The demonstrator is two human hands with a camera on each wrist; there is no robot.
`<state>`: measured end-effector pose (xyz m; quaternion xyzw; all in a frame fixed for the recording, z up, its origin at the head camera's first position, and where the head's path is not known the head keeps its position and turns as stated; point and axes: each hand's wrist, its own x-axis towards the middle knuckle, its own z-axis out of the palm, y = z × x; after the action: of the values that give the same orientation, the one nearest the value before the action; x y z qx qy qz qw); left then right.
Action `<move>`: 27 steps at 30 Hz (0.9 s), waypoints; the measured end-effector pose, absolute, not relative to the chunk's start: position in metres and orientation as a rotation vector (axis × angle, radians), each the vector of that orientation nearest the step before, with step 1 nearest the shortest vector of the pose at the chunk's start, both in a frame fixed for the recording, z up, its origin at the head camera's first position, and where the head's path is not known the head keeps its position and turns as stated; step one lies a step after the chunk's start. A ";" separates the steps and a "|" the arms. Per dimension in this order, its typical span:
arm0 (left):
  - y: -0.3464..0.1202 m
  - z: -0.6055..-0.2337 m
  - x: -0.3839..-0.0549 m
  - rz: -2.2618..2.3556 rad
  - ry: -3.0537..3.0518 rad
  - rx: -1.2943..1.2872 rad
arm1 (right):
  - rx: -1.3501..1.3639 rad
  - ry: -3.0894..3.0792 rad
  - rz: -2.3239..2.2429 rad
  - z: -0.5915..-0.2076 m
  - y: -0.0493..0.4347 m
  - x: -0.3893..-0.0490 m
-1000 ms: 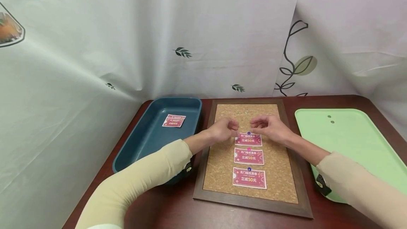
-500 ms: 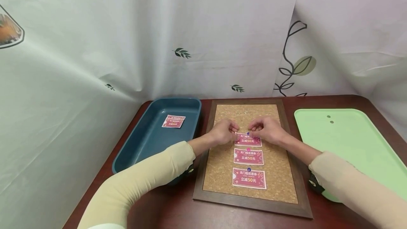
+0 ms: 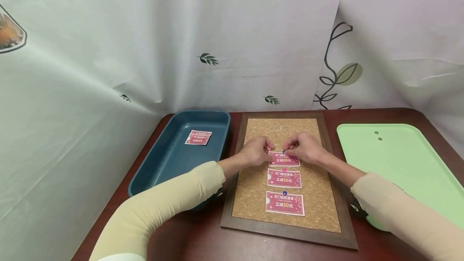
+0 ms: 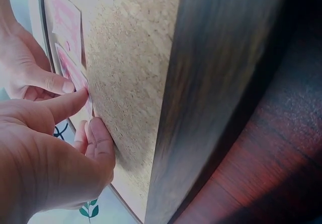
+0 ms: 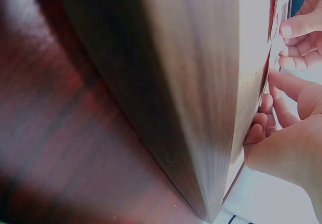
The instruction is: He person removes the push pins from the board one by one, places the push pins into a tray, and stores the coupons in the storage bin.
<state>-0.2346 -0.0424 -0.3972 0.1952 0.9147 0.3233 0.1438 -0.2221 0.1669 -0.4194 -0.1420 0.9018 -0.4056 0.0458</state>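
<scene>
The top red-and-white coupon [image 3: 282, 159] lies on a cork board [image 3: 250, 200]. At its left edge my left hand [image 3: 256, 150] pinches the corner between thumb and curled fingers; the left wrist view shows the thumb [image 4: 75, 102] on the paper. My right hand [image 3: 305, 147] pinches a blue push pin [image 3: 284, 152] at the coupon's upper edge, its fingertips partly covering the pin. Below are two more coupons: the middle coupon [image 3: 284, 179] with a pink pin [image 3: 284, 170], the lowest coupon [image 3: 285, 204] with a blue pin [image 3: 284, 193].
A brown wooden frame [image 3: 290, 236] borders the board. Left of it stands a deep blue tray [image 3: 170, 172] with overlapping coupons [image 3: 198, 137]. To the right, a light green tray [image 3: 391, 164] holds two small round dark items [image 3: 379, 139]. A printed white curtain [image 3: 246, 43] hangs behind the table.
My right hand has come in and down, its fingertips closing on the blue pin. My left hand has edged right, its fingers now at the top coupon's left edge.
</scene>
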 end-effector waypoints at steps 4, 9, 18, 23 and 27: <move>-0.042 -0.397 -0.236 0.904 2.648 0.559 | -0.424 2.745 -1.211 -0.417 0.167 -0.223; -0.041 -0.397 -0.237 0.880 2.649 0.550 | -0.391 2.707 -1.200 -0.416 0.166 -0.224; -0.044 -0.395 -0.239 0.942 2.578 0.534 | -0.346 2.666 -1.178 -0.414 0.164 -0.226; -0.045 -0.395 -0.242 0.944 2.558 0.536 | -0.333 2.655 -1.175 -0.413 0.164 -0.226; -0.045 -0.395 -0.245 0.936 2.550 0.529 | -0.335 2.653 -1.182 -0.414 0.164 -0.226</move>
<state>-0.2447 -0.0453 -0.3953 0.1880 0.9054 0.3323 0.1857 -0.2265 0.1644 -0.4139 -0.1138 0.9020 -0.4020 0.1089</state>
